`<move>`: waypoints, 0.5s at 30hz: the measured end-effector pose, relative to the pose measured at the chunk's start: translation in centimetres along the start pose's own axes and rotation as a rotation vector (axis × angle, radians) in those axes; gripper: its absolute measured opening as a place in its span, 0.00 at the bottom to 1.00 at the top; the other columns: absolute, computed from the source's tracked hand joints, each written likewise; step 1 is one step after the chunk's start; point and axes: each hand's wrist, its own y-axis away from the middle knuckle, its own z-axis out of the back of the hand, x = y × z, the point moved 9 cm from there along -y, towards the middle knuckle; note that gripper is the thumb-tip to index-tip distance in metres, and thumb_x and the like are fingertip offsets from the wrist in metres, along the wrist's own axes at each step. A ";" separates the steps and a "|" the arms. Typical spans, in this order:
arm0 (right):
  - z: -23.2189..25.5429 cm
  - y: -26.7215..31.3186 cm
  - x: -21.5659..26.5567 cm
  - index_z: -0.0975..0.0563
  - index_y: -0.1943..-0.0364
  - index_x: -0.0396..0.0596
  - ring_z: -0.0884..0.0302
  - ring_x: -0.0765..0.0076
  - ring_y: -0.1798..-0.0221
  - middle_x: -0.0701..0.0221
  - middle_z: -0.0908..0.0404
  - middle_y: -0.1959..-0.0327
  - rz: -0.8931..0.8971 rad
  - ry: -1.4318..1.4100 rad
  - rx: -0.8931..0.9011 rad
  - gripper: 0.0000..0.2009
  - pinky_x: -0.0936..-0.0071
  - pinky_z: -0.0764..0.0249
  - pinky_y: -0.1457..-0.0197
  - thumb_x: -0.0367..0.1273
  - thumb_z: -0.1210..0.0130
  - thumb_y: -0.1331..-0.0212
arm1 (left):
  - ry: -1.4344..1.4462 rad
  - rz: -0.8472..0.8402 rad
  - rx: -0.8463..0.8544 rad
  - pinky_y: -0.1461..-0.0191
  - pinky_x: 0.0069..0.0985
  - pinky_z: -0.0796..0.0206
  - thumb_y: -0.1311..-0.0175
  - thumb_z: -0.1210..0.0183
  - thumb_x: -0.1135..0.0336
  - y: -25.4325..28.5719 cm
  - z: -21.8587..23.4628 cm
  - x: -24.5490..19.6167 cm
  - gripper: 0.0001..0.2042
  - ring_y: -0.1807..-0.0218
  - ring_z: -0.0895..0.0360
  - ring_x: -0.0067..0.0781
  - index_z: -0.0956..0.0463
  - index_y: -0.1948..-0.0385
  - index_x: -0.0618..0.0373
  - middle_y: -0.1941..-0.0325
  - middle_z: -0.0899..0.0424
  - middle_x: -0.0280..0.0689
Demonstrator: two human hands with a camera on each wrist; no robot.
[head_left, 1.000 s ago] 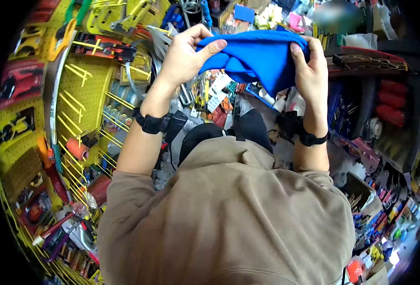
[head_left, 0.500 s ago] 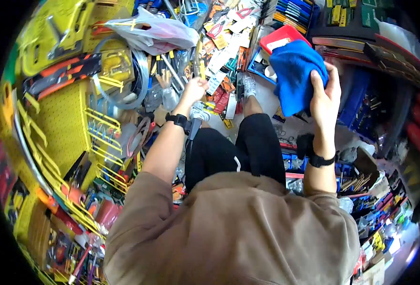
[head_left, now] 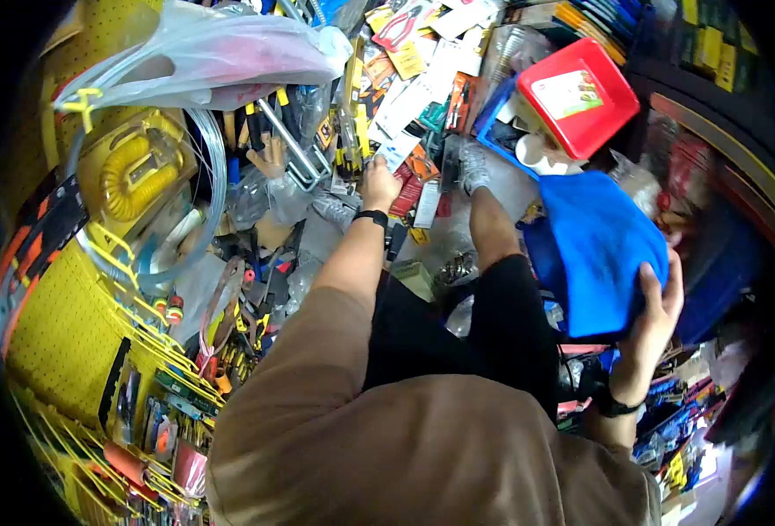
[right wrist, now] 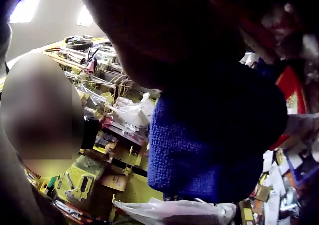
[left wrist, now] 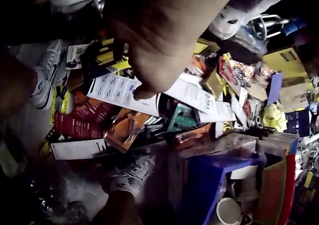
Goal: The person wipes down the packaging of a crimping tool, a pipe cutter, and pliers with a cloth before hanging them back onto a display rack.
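Moved blue cloth (head_left: 598, 254) from before the red tray (head_left: 614, 95) to its near side, gripping it solely with the right hand (head_left: 659, 302), apparently freeing the left hand (head_left: 378, 184), of unreadable grip, beside a white card (left wrist: 117, 90)

not much room around the left hand (head_left: 380, 186): packets (head_left: 407, 195) crowd in beside it, and a metal frame (head_left: 288, 138) sits near its other side. further left, the plastic bag (head_left: 229, 66) and wire coil (head_left: 215, 175) block the way to the pegboard (head_left: 63, 324), with yellow hooks (head_left: 157, 340) sticking out. straight across between the hands, the person's right leg (head_left: 492, 223) is in the way. best gap i see is bare floor (head_left: 516, 186) between that leg and the blue cloth (head_left: 602, 254). beyond that, the blue bin (left wrist: 199, 185) and red tray (head_left: 585, 131) wall things off.
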 end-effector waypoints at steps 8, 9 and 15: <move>-0.7 -4.4 -5.2 0.28 0.48 0.41 0.31 0.78 0.53 0.73 0.24 0.55 -0.017 0.019 -0.005 0.16 0.79 0.38 0.41 0.30 0.43 0.39 | -0.188 -0.050 -0.106 0.37 0.43 0.32 0.50 0.34 0.70 -7.1 -7.2 2.5 0.27 0.37 0.30 0.52 0.35 0.47 0.60 0.41 0.28 0.48; -0.5 -5.0 -5.8 0.28 0.48 0.41 0.31 0.78 0.53 0.73 0.24 0.55 -0.023 0.027 0.003 0.16 0.79 0.38 0.41 0.30 0.43 0.40 | -0.195 -0.077 -0.169 0.37 0.42 0.33 0.50 0.35 0.70 -7.7 -7.6 2.6 0.27 0.37 0.30 0.52 0.36 0.46 0.60 0.41 0.28 0.48; -3.1 -7.3 -6.8 0.29 0.54 0.44 0.33 0.80 0.57 0.76 0.28 0.61 -0.090 0.034 0.009 0.15 0.80 0.38 0.47 0.33 0.40 0.42 | -0.184 -0.066 -0.088 0.39 0.43 0.34 0.52 0.28 0.62 -10.6 -10.0 3.0 0.32 0.42 0.27 0.54 0.38 0.47 0.59 0.46 0.27 0.50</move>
